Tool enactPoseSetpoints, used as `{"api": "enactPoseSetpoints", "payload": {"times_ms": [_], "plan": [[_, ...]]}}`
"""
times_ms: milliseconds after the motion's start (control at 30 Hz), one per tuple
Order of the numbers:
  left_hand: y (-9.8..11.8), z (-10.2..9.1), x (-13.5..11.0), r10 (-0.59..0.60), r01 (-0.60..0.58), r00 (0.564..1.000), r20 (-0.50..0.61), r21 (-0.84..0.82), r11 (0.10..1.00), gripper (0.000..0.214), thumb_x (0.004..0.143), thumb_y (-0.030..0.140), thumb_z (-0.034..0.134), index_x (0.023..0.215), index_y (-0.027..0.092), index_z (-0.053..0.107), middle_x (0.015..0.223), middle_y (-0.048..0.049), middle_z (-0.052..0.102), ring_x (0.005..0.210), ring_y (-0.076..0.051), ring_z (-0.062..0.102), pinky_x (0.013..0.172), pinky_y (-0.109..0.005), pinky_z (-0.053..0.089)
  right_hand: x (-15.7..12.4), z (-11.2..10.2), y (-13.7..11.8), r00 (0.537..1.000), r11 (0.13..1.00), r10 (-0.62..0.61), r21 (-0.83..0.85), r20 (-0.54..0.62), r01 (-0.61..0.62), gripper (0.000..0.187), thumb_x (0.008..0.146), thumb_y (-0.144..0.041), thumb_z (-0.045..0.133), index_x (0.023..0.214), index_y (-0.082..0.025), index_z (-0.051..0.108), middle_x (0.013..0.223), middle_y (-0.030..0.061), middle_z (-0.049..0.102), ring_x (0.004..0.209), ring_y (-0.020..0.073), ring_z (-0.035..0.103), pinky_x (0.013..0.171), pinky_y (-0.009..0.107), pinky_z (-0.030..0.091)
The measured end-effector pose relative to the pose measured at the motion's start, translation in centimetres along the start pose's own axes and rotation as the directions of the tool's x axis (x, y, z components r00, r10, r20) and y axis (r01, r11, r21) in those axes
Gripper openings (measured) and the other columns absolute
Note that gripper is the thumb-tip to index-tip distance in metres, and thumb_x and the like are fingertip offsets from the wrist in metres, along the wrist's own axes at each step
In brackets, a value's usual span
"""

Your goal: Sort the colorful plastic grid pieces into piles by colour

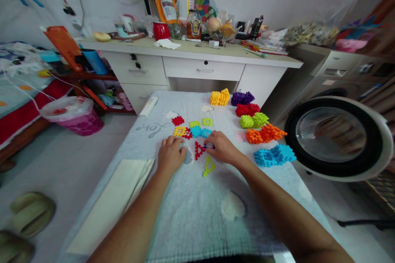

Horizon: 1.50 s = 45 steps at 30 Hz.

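Note:
My right hand (221,146) pinches a small dark purple building piece (210,146) at the right edge of a red triangular piece (198,151). Just below lies a lime green triangular piece (209,167). My left hand (170,154) rests on the cloth left of the red triangle, holding nothing, with thumb and fingers apart. Beyond the hands, a yellow square piece (179,131), a red piece (187,133) and blue pieces (196,131) sit in a row. Behind that row are a lime square frame (207,121) and a red piece (178,121).
Along the table's right side stand stacks of yellow (220,97), purple (242,98), red (247,109), lime (254,120), orange (265,134) and blue pieces (274,155). A folded white cloth (114,197) lies at left. The washing machine's open door (336,137) is close on the right.

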<state>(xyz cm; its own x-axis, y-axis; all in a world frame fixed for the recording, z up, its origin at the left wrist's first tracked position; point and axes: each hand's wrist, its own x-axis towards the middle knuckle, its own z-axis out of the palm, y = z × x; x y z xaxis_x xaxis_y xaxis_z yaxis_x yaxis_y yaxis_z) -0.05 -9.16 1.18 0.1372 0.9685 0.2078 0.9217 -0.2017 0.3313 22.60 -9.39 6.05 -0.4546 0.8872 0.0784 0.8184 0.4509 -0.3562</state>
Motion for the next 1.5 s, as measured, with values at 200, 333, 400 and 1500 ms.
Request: {"api": "enactPoseSetpoints", "payload": {"times_ms": [200, 333, 400, 1500], "plan": [[-0.5, 0.6, 0.0, 0.035, -0.035, 0.999, -0.034, 0.001, 0.999, 0.029, 0.088, 0.030, 0.054, 0.113, 0.021, 0.067, 0.114, -0.0090, 0.062, 0.107, -0.027, 0.053, 0.098, -0.039, 0.043, -0.2, 2.3, -1.2, 0.999, 0.998, -0.007, -0.066, 0.044, 0.010, 0.056, 0.083, -0.015, 0.062, 0.139, -0.026, 0.059, 0.134, 0.0121, 0.052, 0.115, 0.0264, 0.045, 0.099, 0.041, 0.035], [-0.7, 0.8, 0.2, 0.035, -0.035, 0.998, -0.047, 0.006, 0.999, 0.027, 0.087, 0.030, 0.055, 0.110, 0.022, 0.068, 0.112, -0.0089, 0.063, 0.105, -0.027, 0.054, 0.096, -0.040, 0.044, 0.1, 2.9, -1.2, 0.998, 0.994, -0.037, -0.102, 0.058, 0.043, 0.044, 0.090, -0.015, 0.058, 0.131, -0.029, 0.066, 0.139, 0.0088, 0.053, 0.119, 0.0277, 0.042, 0.099, 0.043, 0.034], [-0.6, 0.8, 0.2, 0.037, -0.037, 0.998, -0.052, 0.004, 0.999, 0.027, 0.087, 0.030, 0.056, 0.110, 0.022, 0.068, 0.112, -0.0091, 0.063, 0.104, -0.027, 0.054, 0.095, -0.040, 0.045, 0.1, 3.2, -1.2, 0.997, 0.994, -0.065, -0.083, 0.040, 0.068, 0.036, 0.093, -0.019, 0.058, 0.127, -0.028, 0.068, 0.134, 0.0080, 0.057, 0.117, 0.0270, 0.043, 0.098, 0.042, 0.034], [-1.2, 1.4, 0.7, 0.072, -0.073, 0.995, -0.072, -0.018, 0.997, 0.023, 0.086, 0.031, 0.055, 0.104, 0.022, 0.067, 0.111, -0.0088, 0.064, 0.103, -0.027, 0.056, 0.095, -0.042, 0.043, -1.1, -0.6, 4.1, 0.740, 0.724, 0.672, -0.220, 0.009, -0.654, 0.034, 0.089, -0.040, 0.054, 0.100, -0.015, 0.074, 0.106, 0.0175, 0.074, 0.098, 0.0258, 0.069, 0.073, 0.029, 0.046]]}}
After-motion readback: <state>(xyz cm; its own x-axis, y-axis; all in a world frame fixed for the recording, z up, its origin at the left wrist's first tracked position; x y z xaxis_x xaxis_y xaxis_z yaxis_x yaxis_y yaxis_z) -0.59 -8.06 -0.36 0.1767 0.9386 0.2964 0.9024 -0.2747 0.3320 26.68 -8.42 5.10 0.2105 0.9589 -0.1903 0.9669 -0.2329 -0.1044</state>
